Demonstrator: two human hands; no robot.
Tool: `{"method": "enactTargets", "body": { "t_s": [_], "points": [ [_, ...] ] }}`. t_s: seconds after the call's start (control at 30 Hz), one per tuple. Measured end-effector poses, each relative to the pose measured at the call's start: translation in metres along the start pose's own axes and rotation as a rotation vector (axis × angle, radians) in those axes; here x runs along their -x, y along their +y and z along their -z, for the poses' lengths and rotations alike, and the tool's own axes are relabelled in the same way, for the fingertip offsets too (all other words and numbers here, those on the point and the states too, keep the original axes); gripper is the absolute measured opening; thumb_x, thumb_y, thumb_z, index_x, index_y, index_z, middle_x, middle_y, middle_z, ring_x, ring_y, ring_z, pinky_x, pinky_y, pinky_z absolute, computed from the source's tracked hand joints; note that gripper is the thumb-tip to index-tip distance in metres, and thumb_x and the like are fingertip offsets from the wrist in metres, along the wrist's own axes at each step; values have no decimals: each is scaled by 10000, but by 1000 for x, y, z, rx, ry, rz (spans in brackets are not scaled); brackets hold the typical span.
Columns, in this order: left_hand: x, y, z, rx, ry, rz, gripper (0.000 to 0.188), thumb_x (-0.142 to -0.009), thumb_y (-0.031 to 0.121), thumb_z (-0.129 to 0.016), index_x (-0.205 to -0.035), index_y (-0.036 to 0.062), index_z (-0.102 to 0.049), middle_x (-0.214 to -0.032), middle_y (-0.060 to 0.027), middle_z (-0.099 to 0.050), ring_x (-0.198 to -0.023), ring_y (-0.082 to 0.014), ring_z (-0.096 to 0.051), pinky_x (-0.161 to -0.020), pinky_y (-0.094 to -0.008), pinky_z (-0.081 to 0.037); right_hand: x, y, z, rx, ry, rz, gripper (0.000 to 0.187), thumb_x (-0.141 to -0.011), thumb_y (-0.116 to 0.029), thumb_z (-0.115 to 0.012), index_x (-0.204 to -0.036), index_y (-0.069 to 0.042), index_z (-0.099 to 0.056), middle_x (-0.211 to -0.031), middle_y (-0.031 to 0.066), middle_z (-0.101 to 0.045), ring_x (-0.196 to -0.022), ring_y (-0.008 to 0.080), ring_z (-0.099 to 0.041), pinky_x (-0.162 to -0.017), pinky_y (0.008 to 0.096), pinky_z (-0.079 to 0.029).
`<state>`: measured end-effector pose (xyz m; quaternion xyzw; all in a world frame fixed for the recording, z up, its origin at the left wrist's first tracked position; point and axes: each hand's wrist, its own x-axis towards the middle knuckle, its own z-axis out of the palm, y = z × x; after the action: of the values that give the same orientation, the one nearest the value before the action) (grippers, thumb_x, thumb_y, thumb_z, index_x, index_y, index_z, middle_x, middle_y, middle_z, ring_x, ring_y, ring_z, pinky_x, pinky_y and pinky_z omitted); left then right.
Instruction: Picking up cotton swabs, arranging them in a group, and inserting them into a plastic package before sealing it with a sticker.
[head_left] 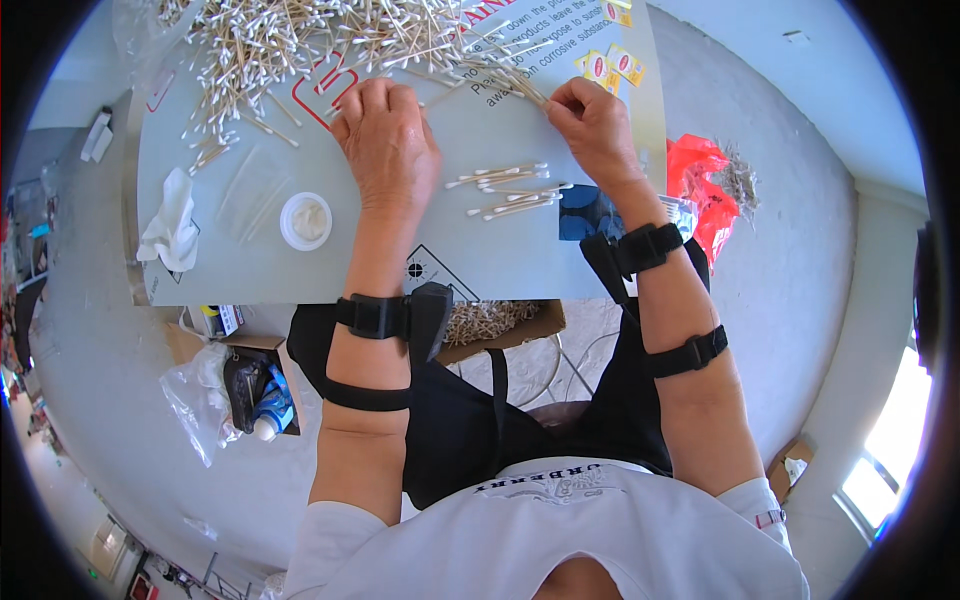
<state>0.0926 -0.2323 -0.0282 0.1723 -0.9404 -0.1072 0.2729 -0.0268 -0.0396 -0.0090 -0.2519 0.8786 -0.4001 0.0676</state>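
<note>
A large heap of cotton swabs [290, 45] with white tips and pale sticks covers the far part of the table. My left hand [388, 140] is at its near edge, fingers curled down and back of the hand up; its fingertips are hidden. Over to the right, my right hand [592, 118] pinches the ends of a few cotton swabs [515, 78] between thumb and forefinger. Between and nearer than my hands, several loose swabs [515, 190] lie roughly side by side.
A round white tub [306, 221] with pale paste, a crumpled tissue [172, 222] and clear bags [255, 190] lie at left. Yellow labels [612, 66] and a dark blue packet [580, 212] lie at right. Beneath the table edge stands a cardboard box [545, 325] of swabs.
</note>
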Motion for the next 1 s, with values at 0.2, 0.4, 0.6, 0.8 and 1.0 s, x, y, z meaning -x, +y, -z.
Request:
{"method": "enactTargets", "body": {
  "t_s": [0.2,0.4,0.6,0.8,1.0],
  "points": [
    [0,-1,2,-23,7,9,165,-764,83,-716,-889,86,-607,-1086,-42,-572,-1111,-291,-472,-899,-476,-371,16,-6,7,-3,-59,95,100,-823,-99,-679,-821,-20,-617,-772,77,-613,-697,206,-566,-653,309,-467],
    [-1,2,5,6,-46,13,152,-799,89,-676,-921,22,-615,-1100,-82,-567,-1139,-299,-455,-918,-463,-344,21,-9,7,78,-82,151,160,-812,-140,-731,-823,-29,-616,-778,64,-606,-717,199,-573,-667,313,-474],
    [-3,6,3,214,14,-106,192,-719,46,-712,-897,74,-648,-1091,-57,-563,-1138,-298,-460,-936,-460,-344,17,-7,1,68,27,95,163,-789,-195,-726,-795,-57,-640,-790,83,-631,-738,279,-633,-682,373,-506],
    [3,24,4,379,-72,-231,192,-688,49,-728,-868,102,-684,-1055,-23,-566,-1139,-271,-467,-935,-436,-349,13,-10,-9,196,44,108,133,-786,-179,-694,-770,-52,-658,-779,92,-627,-715,275,-629,-662,378,-504],
    [3,23,7,402,-143,-236,237,-670,40,-723,-888,121,-676,-1031,-12,-595,-1115,-255,-495,-923,-421,-356,16,-7,2,-50,-109,114,84,-795,-116,-683,-838,-43,-693,-779,87,-623,-717,267,-632,-671,344,-501]
  ]
}}
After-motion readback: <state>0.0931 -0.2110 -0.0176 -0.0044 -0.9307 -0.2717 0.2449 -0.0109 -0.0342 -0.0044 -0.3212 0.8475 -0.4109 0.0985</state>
